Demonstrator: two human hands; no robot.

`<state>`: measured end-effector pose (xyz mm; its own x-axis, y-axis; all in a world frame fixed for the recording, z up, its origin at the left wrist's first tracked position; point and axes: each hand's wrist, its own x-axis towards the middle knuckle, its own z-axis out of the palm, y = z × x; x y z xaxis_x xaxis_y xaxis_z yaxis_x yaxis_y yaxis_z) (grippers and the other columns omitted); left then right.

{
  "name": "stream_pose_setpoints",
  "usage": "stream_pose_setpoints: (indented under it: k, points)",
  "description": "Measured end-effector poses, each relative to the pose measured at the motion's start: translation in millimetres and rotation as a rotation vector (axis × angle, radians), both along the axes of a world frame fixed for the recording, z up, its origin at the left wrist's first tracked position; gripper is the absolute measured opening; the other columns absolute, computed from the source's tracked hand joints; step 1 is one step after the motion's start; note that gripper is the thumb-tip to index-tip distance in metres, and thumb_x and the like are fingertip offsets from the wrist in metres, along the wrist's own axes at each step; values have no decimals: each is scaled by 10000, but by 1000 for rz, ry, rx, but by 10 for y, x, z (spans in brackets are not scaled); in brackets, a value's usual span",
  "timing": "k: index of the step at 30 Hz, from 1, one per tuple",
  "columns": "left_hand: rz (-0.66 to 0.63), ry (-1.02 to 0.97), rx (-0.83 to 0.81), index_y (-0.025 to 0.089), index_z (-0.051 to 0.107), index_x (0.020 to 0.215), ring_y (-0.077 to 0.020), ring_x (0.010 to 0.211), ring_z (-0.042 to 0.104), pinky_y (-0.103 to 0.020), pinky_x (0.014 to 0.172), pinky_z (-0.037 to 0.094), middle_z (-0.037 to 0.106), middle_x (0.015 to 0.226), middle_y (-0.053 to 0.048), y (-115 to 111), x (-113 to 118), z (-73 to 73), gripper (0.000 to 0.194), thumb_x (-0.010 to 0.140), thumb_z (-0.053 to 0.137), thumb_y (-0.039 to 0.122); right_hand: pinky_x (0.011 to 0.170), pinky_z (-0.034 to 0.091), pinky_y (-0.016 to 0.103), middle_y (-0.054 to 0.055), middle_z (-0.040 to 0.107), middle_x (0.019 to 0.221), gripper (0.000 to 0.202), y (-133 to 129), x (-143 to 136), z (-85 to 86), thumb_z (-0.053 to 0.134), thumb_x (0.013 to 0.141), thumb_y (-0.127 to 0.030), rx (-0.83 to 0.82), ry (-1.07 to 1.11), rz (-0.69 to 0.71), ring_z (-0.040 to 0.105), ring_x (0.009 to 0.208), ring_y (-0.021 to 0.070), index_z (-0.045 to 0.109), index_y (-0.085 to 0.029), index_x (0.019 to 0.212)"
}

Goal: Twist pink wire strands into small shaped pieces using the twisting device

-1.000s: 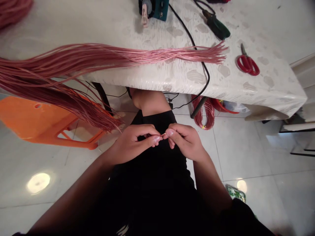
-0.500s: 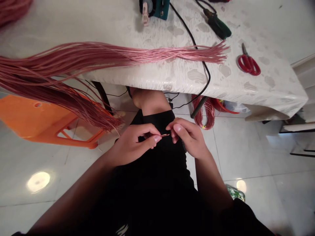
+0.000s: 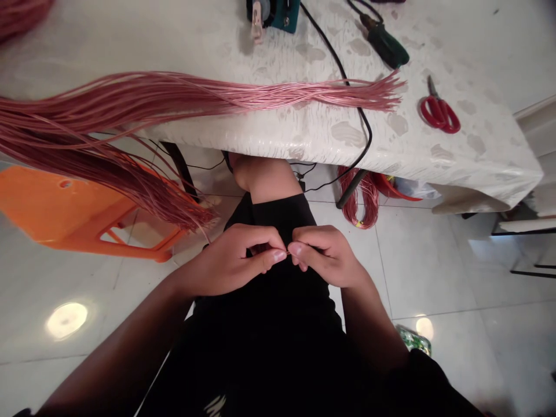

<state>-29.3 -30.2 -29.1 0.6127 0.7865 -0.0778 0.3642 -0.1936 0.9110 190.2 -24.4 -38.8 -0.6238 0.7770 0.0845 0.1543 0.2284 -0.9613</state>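
My left hand [image 3: 243,255] pinches the end of a thin pink wire between thumb and forefinger, above my lap. My right hand [image 3: 325,253] is closed in a pinch on the same wire end, its fingertips almost touching those of the left. Only a tiny bit of the wire [image 3: 288,252] shows between them. A long bundle of pink wires [image 3: 195,95] lies along the table edge. Another part of the wires [image 3: 143,188] hangs over the edge at the left, its tips close to my left hand.
On the patterned table [image 3: 469,153] are red-handled scissors [image 3: 439,113], a green-handled tool [image 3: 388,46], a black cable [image 3: 332,52] and a teal device [image 3: 284,16]. An orange stool [image 3: 52,214] stands left. Coiled wires [image 3: 367,202] hang beneath the table.
My right hand has moved down and left and closed its thumb and forefinger on the wire end, which stuck out bare before. Both hands are now slightly lower.
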Motion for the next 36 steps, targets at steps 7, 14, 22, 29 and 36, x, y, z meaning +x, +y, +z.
stream_pose_setpoints:
  k: [7, 14, 22, 29, 36]
  points:
    - [10, -13, -80, 210, 663, 860, -70, 614, 564, -200, 578, 408, 617, 666, 64, 8, -61, 10, 188, 958, 545, 318, 526, 405, 234, -23, 563, 622, 307, 20, 15, -11, 566, 981, -290, -54, 52, 8, 537, 540, 78, 639, -172, 707]
    - [250, -78, -129, 216, 675, 870, -70, 567, 584, -183, 546, 418, 629, 613, 72, -34, 9, -45, 166, 944, 574, 325, 581, 461, 252, -17, 592, 711, 174, 75, 108, -45, 591, 968, -315, -100, 63, -78, 579, 600, 95, 674, -168, 927]
    - [258, -8, -59, 248, 698, 863, -58, 564, 582, -169, 549, 414, 635, 597, 90, -32, 72, -15, 152, 931, 596, 337, 612, 476, 258, 10, 608, 847, 120, 67, 126, 27, 675, 907, -250, 108, -26, -116, 585, 700, 105, 691, -182, 1004]
    - [114, 200, 156, 276, 709, 916, -62, 617, 586, -207, 576, 379, 681, 710, 87, -46, 2, -36, 152, 938, 580, 354, 637, 465, 258, 7, 585, 840, 94, 94, 122, 183, 670, 903, -206, 243, -222, -15, 572, 731, 109, 704, -168, 981]
    - [25, 286, 224, 261, 685, 913, -88, 661, 585, -244, 629, 365, 680, 753, 68, -37, -29, -38, 185, 962, 532, 353, 639, 421, 243, -10, 537, 828, 67, 129, 115, 276, 622, 933, -182, 246, -337, 98, 531, 710, 94, 687, -171, 922]
